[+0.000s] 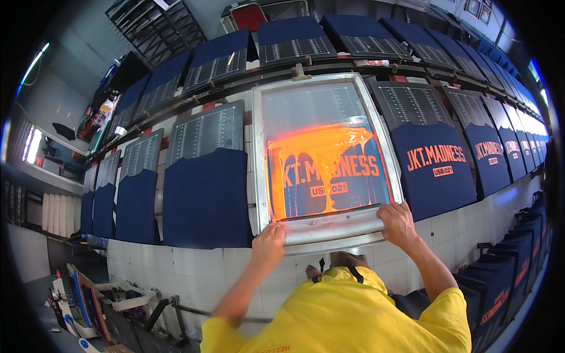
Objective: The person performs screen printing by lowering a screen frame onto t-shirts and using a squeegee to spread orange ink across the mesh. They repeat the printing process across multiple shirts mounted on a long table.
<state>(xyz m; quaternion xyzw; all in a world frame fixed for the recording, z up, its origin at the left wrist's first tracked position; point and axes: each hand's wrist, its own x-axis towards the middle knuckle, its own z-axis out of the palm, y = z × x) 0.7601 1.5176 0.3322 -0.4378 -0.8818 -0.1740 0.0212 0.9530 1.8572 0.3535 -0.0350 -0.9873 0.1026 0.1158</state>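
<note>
A metal-framed printing screen point(257, 147) lies over a navy shirt on a long white tiled table point(194, 270). Bright orange ink point(321, 156) covers the screen's mesh, with lettering showing through. A long squeegee point(332, 226) rests across the near end of the screen. My left hand point(269, 242) grips its left end. My right hand point(398, 220) grips its right end. A yellow shirt covers my shoulders at the lower edge.
Navy shirts point(206, 197) on boards line the table to the left, unprinted. Shirts to the right point(434, 170) carry orange print. A second row of navy shirts point(291, 36) runs along the far side. Metal shelving point(156, 26) stands at the back left.
</note>
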